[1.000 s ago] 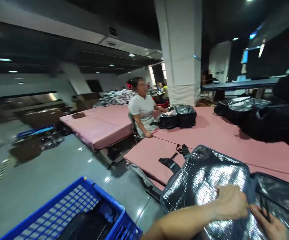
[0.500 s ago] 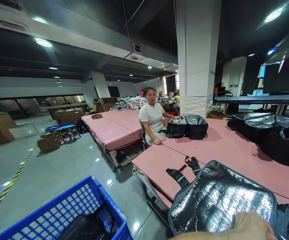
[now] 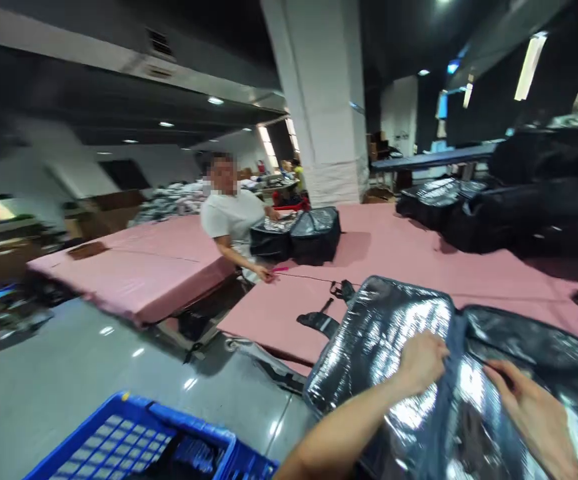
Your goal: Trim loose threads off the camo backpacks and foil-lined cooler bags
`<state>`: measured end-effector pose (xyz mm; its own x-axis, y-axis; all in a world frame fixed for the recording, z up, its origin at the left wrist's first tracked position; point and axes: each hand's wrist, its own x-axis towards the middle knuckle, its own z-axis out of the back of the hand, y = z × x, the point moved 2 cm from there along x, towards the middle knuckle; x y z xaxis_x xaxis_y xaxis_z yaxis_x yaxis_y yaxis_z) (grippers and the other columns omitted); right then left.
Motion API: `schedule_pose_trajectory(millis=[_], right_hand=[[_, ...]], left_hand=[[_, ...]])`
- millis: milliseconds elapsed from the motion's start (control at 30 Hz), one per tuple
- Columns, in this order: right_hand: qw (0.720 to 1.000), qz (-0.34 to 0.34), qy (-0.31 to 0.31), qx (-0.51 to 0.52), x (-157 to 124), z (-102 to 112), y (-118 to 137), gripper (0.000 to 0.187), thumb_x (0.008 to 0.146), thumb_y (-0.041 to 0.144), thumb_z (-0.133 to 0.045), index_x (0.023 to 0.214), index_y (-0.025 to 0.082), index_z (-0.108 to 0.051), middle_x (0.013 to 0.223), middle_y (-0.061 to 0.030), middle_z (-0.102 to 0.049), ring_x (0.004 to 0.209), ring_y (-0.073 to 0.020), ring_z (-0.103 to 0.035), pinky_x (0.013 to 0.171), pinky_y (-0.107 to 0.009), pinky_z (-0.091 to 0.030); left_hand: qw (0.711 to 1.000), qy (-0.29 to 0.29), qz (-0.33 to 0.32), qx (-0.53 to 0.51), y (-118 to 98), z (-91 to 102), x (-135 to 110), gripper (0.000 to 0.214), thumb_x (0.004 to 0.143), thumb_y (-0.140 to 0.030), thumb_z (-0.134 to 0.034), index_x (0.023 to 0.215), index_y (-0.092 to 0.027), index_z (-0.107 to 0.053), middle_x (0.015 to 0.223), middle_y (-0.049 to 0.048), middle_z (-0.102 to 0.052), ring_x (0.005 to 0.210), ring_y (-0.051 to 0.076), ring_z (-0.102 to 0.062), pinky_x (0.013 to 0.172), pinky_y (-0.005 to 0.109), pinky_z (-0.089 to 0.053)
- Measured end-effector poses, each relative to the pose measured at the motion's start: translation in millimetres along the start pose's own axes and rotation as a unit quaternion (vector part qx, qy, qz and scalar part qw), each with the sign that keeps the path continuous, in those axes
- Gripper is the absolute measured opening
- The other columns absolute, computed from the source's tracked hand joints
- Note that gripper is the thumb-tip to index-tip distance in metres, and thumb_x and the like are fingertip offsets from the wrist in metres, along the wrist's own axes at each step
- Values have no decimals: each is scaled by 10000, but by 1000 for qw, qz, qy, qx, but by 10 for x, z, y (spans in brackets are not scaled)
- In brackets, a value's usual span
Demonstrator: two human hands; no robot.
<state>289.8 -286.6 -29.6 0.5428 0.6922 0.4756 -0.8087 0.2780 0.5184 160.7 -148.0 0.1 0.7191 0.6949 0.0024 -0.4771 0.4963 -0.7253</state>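
Observation:
An open black insulated bag (image 3: 383, 320) with shiny silver lining lies in front of me, its lid folded out to the left. My left hand (image 3: 423, 360) is closed at the dark trim between the lid and the main compartment. Just across that seam, my right hand (image 3: 533, 403) has its thumb and fingers drawn together on the lining at the compartment's edge. The fingertips of both hands are partly hidden. Black straps (image 3: 319, 323) stick out from behind the lid onto the pink table cover (image 3: 269, 313).
Across the table sits a person in white (image 3: 233, 220), one hand beside another open insulated bag (image 3: 313, 237). More black bags (image 3: 489, 213) are piled at the right. A blue plastic crate (image 3: 133, 413) with dark items stands on the floor at lower left. A pillar (image 3: 321, 100) rises behind.
My view has swung to the right. My left hand has moved from low on the lid to the seam, and my right hand has come into view on the bag.

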Motion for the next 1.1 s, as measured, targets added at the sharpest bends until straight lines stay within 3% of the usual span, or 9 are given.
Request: schedule_pose_trajectory(millis=[133,333,633,800,867,933,1033,1067,1100], right_hand=[[999,-34,20,19,-181,78,103,409,832,568,-419,903,239,-651,820,-31,-698,656,-203,-646,578,-300,-467],[999,40,-5,-6,-217,92,373,326,895,446,-406,905,212,-633,853,-43,-689,757,-189,-637,646,-289,-449],[996,84,4,-26,-139,8,459,290,908,393,-405,917,211,-631,827,-42,-681,728,-175,-622,602,-273,-421],[998,64,26,12,-89,-33,495,278,896,369,-421,886,208,-648,812,-55,-678,766,-202,-611,652,-293,-413],[994,5,46,98,-77,-50,428,247,853,392,-484,849,217,-659,803,-47,-677,746,-206,-600,657,-303,-414],[976,-71,56,200,-68,-51,308,268,801,448,-529,795,213,-657,737,-34,-664,669,-195,-584,624,-299,-422],[953,-141,29,268,-6,-19,123,374,775,522,-497,799,174,-630,701,-44,-639,634,-182,-571,603,-293,-438],[952,-149,14,268,41,-11,83,400,773,532,-487,839,161,-621,742,-58,-641,667,-185,-576,621,-294,-442],[950,-160,2,267,101,-14,58,425,760,537,-499,894,151,-612,785,-68,-643,697,-187,-577,639,-296,-442]], left_hand=[[1000,6,-25,-1,-41,93,-42,163,761,-178,-461,760,-161,-623,846,35,-624,816,162,-534,773,280,-407],[999,6,-49,-16,-82,212,-109,167,779,-159,-450,672,-154,-577,734,0,-592,707,125,-516,676,236,-384],[997,-46,-53,7,-107,225,-205,156,789,-129,-446,669,-157,-541,732,-4,-552,705,122,-493,676,235,-370],[994,-67,-79,23,-107,219,-201,182,803,-114,-418,670,-151,-537,722,-1,-534,697,118,-483,675,237,-365],[995,-69,-66,6,-120,314,-229,185,807,-128,-423,663,-144,-539,718,3,-536,695,117,-487,672,237,-370],[997,42,-49,-38,-150,427,-295,207,819,-179,-441,646,-138,-546,679,1,-538,663,115,-502,644,231,-383],[948,301,-55,-92,-239,532,-449,332,873,-316,-407,658,-136,-584,634,7,-565,620,116,-536,605,226,-409],[945,310,-73,-74,-273,544,-475,356,886,-350,-391,700,-140,-609,671,16,-591,648,124,-552,627,236,-422],[958,268,-96,-32,-303,534,-481,349,893,-365,-389,771,-148,-633,745,29,-616,706,138,-565,667,253,-432]])
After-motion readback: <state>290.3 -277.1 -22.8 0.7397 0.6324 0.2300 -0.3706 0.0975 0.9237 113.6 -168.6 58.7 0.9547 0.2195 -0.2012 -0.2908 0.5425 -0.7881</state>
